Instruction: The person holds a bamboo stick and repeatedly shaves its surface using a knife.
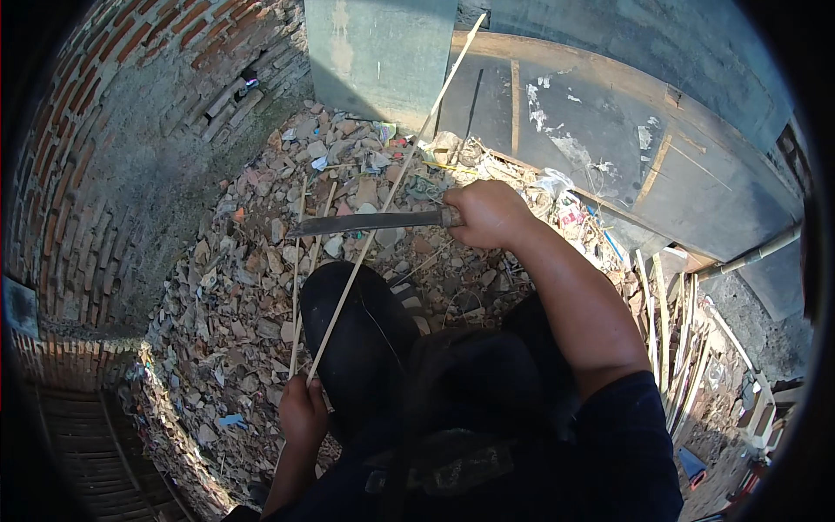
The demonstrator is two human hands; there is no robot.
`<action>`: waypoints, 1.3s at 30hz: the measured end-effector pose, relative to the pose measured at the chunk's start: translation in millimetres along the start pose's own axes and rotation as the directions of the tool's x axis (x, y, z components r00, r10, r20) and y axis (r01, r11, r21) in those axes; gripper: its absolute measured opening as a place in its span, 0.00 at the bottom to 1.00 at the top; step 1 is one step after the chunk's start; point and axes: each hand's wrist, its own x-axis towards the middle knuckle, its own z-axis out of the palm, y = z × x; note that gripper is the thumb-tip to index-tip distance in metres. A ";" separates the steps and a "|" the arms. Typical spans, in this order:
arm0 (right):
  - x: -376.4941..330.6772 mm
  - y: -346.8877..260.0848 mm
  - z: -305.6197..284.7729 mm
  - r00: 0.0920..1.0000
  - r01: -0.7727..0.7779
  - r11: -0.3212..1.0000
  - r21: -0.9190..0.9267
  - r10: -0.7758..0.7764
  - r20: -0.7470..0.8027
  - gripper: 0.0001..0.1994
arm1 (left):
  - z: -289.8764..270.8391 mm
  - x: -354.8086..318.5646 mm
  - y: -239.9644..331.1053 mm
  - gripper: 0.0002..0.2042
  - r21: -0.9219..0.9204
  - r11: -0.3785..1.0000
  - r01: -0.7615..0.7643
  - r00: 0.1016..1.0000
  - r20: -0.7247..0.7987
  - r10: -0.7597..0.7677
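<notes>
I have a long, thin bamboo strip (383, 204) pinched at its near end in my left hand (303, 411), fingers closed round it low beside my dark-trousered knee (357, 339), and the strip runs up and away from me, slanting over the rubble toward the grey wall (378, 52) at the far side. My right hand (487, 213) is closed tight on the handle of a long knife (370, 223), whose dark blade lies roughly level and points to my left, crossing the strip about midway along its length; whether the edge is biting into the strip or only resting against it I cannot tell. I judge the shaving to be partway: the strip already looks slim and even along most of what shows, yet the blade sits mid-length, so the stretch from there on seems left to work. More pale strips (674, 339) lie bundled at my right, near a flat dark board (591, 130), some perhaps finished. The ground (235, 287) under me is littered with broken brick and scraps, and a curved brick wall (78, 139) rises on my left.
</notes>
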 end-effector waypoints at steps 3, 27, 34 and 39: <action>1.4 4.1 6.8 1.000 -0.006 1.000 0.002 0.006 0.007 0.18 | -1.4 0.6 3.4 0.13 -0.041 0.995 0.096 0.988 0.122 -0.090; 19.3 2.9 25.0 0.984 -0.128 0.974 0.188 0.102 0.144 0.21 | 7.2 14.0 7.6 0.14 0.238 0.962 0.135 0.979 0.120 -0.167; 18.4 13.7 36.1 0.990 -0.116 0.989 0.096 0.108 0.089 0.20 | -9.5 19.3 15.8 0.13 0.222 0.973 0.068 0.984 0.147 -0.102; 14.4 -10.9 25.0 0.987 0.012 0.999 0.048 -0.019 0.157 0.21 | -6.9 9.6 11.9 0.13 0.207 0.975 0.080 0.989 0.107 -0.103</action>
